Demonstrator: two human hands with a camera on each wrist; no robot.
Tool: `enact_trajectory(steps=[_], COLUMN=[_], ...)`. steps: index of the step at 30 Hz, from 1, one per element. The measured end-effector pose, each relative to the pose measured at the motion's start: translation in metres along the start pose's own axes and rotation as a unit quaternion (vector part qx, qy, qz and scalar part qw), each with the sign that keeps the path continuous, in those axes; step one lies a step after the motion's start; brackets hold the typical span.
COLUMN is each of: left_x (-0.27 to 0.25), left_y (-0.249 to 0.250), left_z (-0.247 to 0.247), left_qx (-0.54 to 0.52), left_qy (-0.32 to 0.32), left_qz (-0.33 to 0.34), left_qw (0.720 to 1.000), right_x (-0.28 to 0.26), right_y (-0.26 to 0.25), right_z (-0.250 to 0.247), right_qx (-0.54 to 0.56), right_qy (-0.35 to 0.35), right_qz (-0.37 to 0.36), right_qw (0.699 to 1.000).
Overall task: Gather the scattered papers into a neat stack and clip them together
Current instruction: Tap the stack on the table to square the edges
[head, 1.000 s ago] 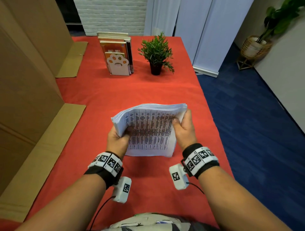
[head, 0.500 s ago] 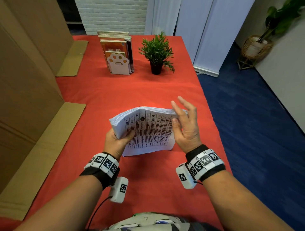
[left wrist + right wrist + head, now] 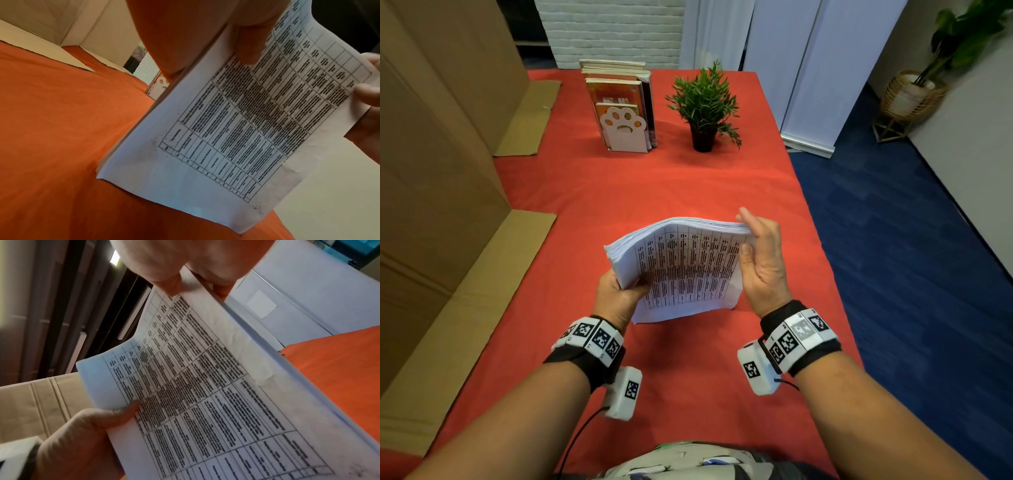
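A thick stack of printed papers (image 3: 685, 270) stands on its lower edge on the red tablecloth (image 3: 654, 192), leaning a little, its top sheets curling over. My left hand (image 3: 619, 294) grips the stack's left edge, thumb across the printed face. In the left wrist view that thumb (image 3: 246, 48) lies on the top sheet (image 3: 226, 129). My right hand (image 3: 760, 260) is at the stack's right edge with fingers straight up behind the top corner and thumb on the front. The right wrist view shows thumb (image 3: 170, 285) and a finger pinching the papers (image 3: 205, 386).
Upright books behind a paw-shaped bookend (image 3: 623, 126) and a small potted plant (image 3: 703, 106) stand at the far end. Cardboard walls (image 3: 431, 205) and a flap (image 3: 465, 325) line the left side. The table's right edge (image 3: 825, 260) drops to blue carpet.
My right hand let go of the stack's right edge, spread its fingers, then came back against that edge. The left hand kept its grip and the stack swung slightly leftward.
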State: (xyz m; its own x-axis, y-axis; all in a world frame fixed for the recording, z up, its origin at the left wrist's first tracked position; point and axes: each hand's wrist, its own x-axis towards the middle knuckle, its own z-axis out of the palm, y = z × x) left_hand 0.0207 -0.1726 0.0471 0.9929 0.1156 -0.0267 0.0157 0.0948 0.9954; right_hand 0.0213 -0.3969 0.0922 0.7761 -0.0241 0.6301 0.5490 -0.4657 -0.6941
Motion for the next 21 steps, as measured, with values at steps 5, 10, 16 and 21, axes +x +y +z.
enact_trajectory(steps=[5, 10, 16, 21], left_x=[0.000, -0.002, -0.006, -0.008], left_y=[0.002, -0.005, -0.005, -0.007], left_z=[0.003, 0.002, 0.014, 0.018], left_qx=[-0.004, 0.037, 0.119, 0.133], left_qy=[-0.001, 0.005, 0.055, 0.061], left_qz=[-0.007, -0.020, 0.006, -0.045], left_qw=[1.000, 0.999, 0.991, 0.988], right_x=[0.003, -0.013, -0.029, -0.026], right_y=[-0.001, 0.003, 0.013, 0.017], right_z=[-0.001, 0.008, 0.006, -0.007], right_qx=[0.005, 0.117, 0.002, -0.044], right_qy=[0.004, -0.040, -0.063, -0.137], right_qz=[0.003, 0.209, 0.282, 0.274], right_qw=[1.000, 0.970, 0.957, 0.951])
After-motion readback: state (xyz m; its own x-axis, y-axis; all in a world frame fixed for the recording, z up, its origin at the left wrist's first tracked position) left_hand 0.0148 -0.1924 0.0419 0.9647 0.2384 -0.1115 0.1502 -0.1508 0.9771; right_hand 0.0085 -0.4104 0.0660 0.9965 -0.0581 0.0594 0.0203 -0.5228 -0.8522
